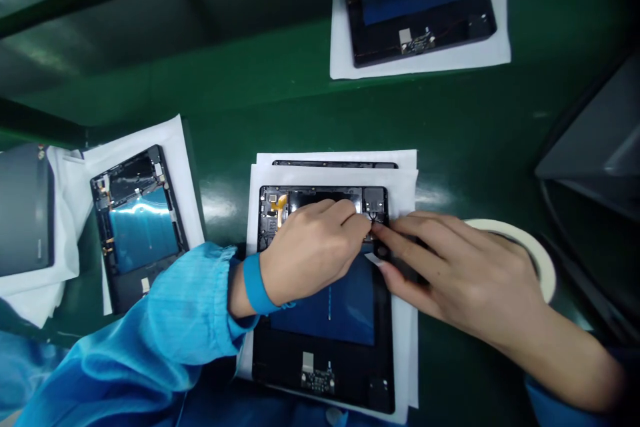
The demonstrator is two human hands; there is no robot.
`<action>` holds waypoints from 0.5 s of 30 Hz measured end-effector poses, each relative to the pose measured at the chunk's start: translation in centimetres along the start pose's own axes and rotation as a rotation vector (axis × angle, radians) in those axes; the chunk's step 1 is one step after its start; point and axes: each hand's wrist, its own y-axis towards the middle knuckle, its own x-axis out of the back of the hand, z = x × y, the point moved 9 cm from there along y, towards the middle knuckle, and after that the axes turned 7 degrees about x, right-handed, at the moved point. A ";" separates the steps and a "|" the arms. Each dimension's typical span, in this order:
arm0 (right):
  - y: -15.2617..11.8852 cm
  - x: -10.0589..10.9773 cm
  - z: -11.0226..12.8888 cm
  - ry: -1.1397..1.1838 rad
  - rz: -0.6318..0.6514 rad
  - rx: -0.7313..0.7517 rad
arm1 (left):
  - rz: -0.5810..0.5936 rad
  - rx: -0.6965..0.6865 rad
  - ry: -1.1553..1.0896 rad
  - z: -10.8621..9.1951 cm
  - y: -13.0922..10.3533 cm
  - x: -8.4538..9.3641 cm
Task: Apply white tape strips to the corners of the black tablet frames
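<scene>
An opened tablet housing (pixel 325 347) with a blue inner panel lies on white foam sheets (pixel 403 320) in front of me. Over its upper part is my left hand (pixel 317 247), a blue band on the wrist, its fingers curled in a pinch near the housing's upper right; what they pinch is hidden. From the right, my right hand (pixel 450 263) reaches in, its index fingertip touching the same upper right corner by some thin wires. Between its thumb and fingers is a small white strip (pixel 373 259).
Another opened tablet (pixel 143 227) lies at the left on a white sheet, and one more (pixel 420 7) at the top. A dark panel (pixel 25 213) sits at the far left. Beside my right hand is a roll of tape (pixel 543 267). A grey object (pixel 600 133) stands at the right edge.
</scene>
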 end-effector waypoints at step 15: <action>1.2 -0.2 -1.0 -0.129 -0.073 -0.094 | -0.043 -0.005 -0.081 0.3 0.0 0.1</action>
